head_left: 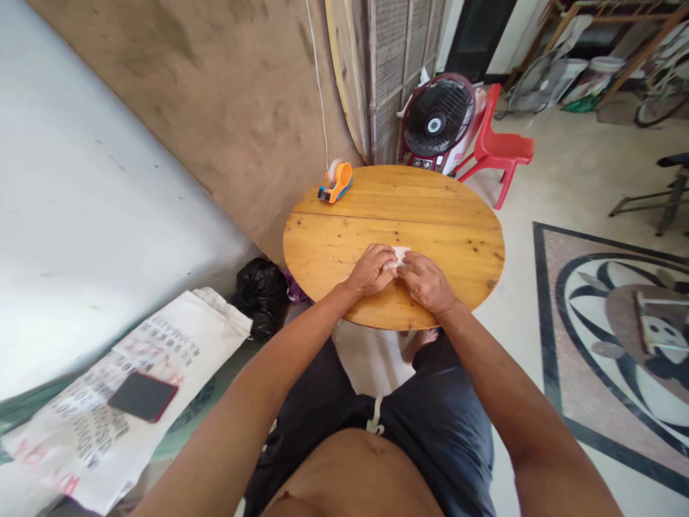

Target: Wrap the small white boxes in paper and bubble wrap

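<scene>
Between my two hands, over the near half of the round wooden table [344, 240], is a small white item [399, 256] that looks like folded paper or cloth; its exact kind is too small to make out. My left hand [372, 270] grips its left side with bent fingers. On the other side, the fingers of my right hand [428, 280] curl over its right end. Parts of the item are hidden under the fingers. Toward the table's far left edge stands an orange tape dispenser [343, 182] with a roll of tape, apart from both hands.
A fan [437, 122] and a red plastic chair [500, 147] stand behind the table. To my left, a phone [143, 396] lies on a printed white sack [188, 323], near a black plastic bag [261, 294]. A brown board [242, 108] leans against the wall.
</scene>
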`<state>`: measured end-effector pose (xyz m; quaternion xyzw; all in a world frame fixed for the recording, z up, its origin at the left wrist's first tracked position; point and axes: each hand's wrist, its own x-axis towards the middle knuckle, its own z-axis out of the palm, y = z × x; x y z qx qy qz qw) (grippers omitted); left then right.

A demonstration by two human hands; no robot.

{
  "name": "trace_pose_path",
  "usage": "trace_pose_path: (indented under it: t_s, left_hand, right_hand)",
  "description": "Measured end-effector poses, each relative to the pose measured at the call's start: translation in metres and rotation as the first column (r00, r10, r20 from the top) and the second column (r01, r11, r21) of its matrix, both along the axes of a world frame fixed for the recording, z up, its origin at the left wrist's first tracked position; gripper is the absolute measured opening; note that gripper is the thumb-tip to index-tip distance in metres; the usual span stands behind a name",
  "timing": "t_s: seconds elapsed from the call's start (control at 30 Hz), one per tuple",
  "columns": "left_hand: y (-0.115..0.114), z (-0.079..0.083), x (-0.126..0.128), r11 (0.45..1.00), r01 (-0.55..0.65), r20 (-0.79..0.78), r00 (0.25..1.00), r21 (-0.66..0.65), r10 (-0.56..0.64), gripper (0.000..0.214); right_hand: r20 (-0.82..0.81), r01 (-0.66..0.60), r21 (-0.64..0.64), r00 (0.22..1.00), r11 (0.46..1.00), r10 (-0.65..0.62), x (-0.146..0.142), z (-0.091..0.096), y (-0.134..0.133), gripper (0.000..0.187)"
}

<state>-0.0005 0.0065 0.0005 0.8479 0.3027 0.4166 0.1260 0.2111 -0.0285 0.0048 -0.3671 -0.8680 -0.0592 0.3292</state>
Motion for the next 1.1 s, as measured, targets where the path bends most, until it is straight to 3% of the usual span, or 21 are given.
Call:
trace_pose_path:
  t_s: [0.2,0.53,0.77,1.1]
  left_hand:
    - [0.003,-0.001,0.006,0.998,-0.064,-0.007,0.998,0.0,0.064,0.019]
    - [0.005,0.0,0.007,0.994,-0.056,-0.115,0.991,0.093,0.066,0.027]
    - [0.002,0.002,0.01,0.993,-0.076,-0.133,0.987,0.086,0.087,0.028]
    - [0.005,-0.003,0.013,0.986,-0.111,-0.193,0.972,0.121,0.133,0.032]
  right_hand:
    - [-0.025,0.001,-0.036,1.0,0.999,-0.002,-0.002,0.001,-0.002,0.024]
    - [-0.221,-0.02,-0.062,0.975,0.998,0.005,-0.001,0.008,-0.007,0.025]
    - [-0.174,0.075,-0.102,0.981,0.992,-0.092,-0.002,0.013,0.004,0.03]
    - [-0.217,0.031,-0.121,0.975,0.992,-0.056,0.001,0.004,0.009,0.034]
